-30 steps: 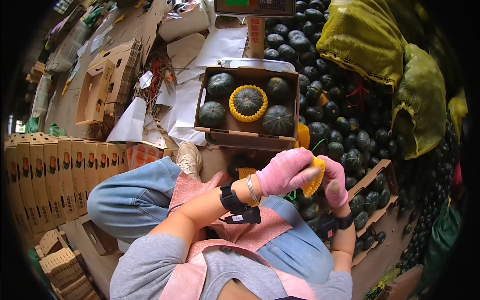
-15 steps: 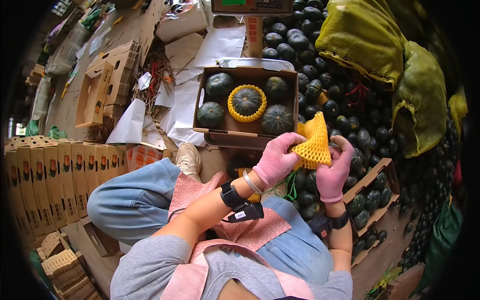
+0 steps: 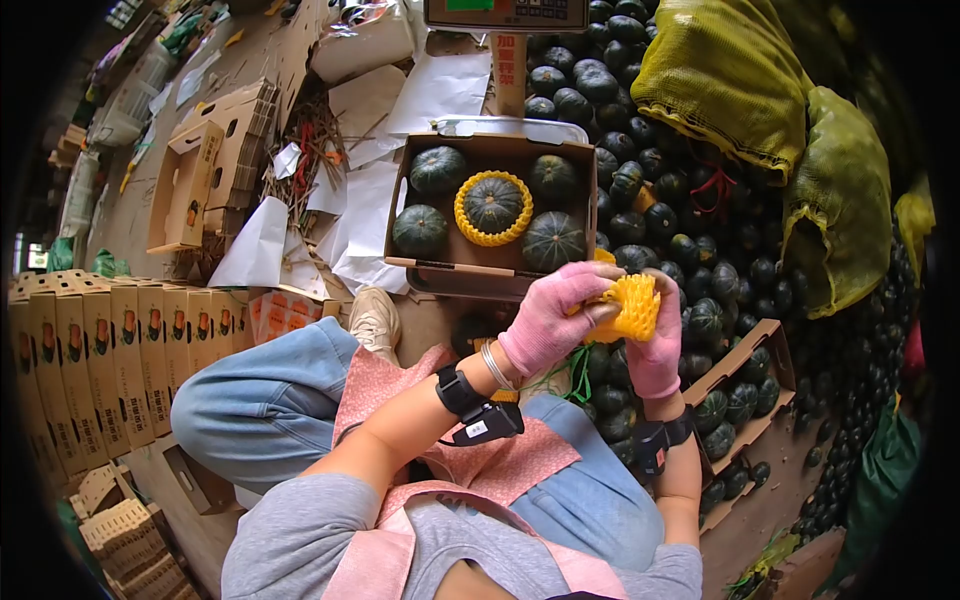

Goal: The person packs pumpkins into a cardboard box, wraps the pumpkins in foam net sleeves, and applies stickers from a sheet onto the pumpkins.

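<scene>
Both my hands wear pink gloves with bare fingertips. My left hand (image 3: 553, 318) pinches one side of a yellow foam net sleeve (image 3: 632, 308), while my right hand (image 3: 657, 340) is closed on its other side. The sleeve is bunched short between them, near the box's lower right corner. In the open cardboard box (image 3: 470, 262) several dark green pumpkins lie apart. The middle pumpkin (image 3: 494, 205) sits in a yellow foam net ring (image 3: 462, 222); a bare pumpkin (image 3: 554, 240) lies nearest my hands.
The box rests on a scale's metal tray (image 3: 510, 126), with its display (image 3: 505, 12) behind. Loose pumpkins (image 3: 630, 180) are heaped to the right beside yellow-green mesh sacks (image 3: 720, 85). Folded cartons (image 3: 110, 360) stand in a row at left. Another carton (image 3: 775, 340) of pumpkins is at lower right.
The foam sleeve has gone from stretched tall and pointed to folded into a short, wide band. My right hand has moved slightly left; the box and its pumpkins have stayed put.
</scene>
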Demonstrator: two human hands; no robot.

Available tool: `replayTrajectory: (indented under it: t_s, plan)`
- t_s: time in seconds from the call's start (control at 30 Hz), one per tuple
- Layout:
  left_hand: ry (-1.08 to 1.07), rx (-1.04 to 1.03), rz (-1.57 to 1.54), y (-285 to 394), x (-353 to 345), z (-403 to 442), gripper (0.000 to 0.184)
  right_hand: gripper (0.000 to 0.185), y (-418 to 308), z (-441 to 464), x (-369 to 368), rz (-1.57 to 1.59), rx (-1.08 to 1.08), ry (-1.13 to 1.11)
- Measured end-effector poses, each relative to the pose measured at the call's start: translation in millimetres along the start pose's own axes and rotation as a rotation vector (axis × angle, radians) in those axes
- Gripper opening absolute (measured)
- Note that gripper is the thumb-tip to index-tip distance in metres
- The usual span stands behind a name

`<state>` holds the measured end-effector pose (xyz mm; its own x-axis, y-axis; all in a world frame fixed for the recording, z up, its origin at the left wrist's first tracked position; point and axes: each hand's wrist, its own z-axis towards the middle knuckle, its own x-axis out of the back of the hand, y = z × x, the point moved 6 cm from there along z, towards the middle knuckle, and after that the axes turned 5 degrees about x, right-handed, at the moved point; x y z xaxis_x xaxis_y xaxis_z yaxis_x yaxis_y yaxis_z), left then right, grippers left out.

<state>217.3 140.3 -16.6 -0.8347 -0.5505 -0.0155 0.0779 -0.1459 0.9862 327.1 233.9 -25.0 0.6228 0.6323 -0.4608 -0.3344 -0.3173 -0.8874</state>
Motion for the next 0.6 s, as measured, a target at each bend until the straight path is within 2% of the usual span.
replayTrajectory:
  t_s: [0.03,0.1,0.2,0.27,0.3,0.33,0.37,0.4,0.43,0.47,0.5,0.53,0.57,0.6]
  plan:
    - [0.083,-0.167,0.136,9,4,2,0.02,0.031,3,2,-3,-0.015,-0.048,-0.054]
    - [0.035,-0.351,0.217,19,5,4,0.018,0.031,9,2,-6,-0.042,-0.147,-0.158]
    - [-0.192,-0.103,-0.07,14,3,2,0.018,0.017,5,3,5,-0.323,-0.037,-0.214]
    - [-0.577,0.138,-0.178,-2,-2,-2,0.022,0.009,2,0,6,-0.452,0.006,-0.258]
    - [-0.787,0.296,-0.277,-6,-3,-10,0.024,0.01,4,-4,6,-0.408,-0.052,-0.32]
    - [-1.037,0.549,-0.27,-6,-1,-22,0.026,0.012,7,-11,-2,-0.021,-0.175,-0.332]
    - [-1.066,0.475,-0.32,2,1,-20,0.024,0.015,9,-18,-10,0.369,-0.292,-0.334]
    - [-0.924,0.458,-0.32,-3,14,-13,0.025,0.026,16,-30,-2,0.521,-0.363,-0.355]
    - [-0.783,0.44,-0.317,-12,27,-8,0.025,0.033,8,-33,-14,0.435,-0.619,-0.357]
    - [-0.424,0.51,-0.662,-22,41,-3,0.028,0.045,30,-41,-9,0.277,-0.715,-0.401]
    - [-0.28,0.522,-0.952,-19,45,0,0.033,0.057,49,-45,-5,0.116,-0.804,-0.446]
    - [-0.32,0.597,-1.075,-21,42,0,0.037,0.049,44,-38,-3,0.149,-0.718,-0.524]
    - [-0.295,0.684,-0.978,-30,46,-3,0.04,0.04,36,-25,-3,0.196,-0.543,-0.542]
    - [-0.275,0.772,-0.886,-39,50,-6,0.043,0.037,20,-12,-9,0.237,-0.449,-0.432]
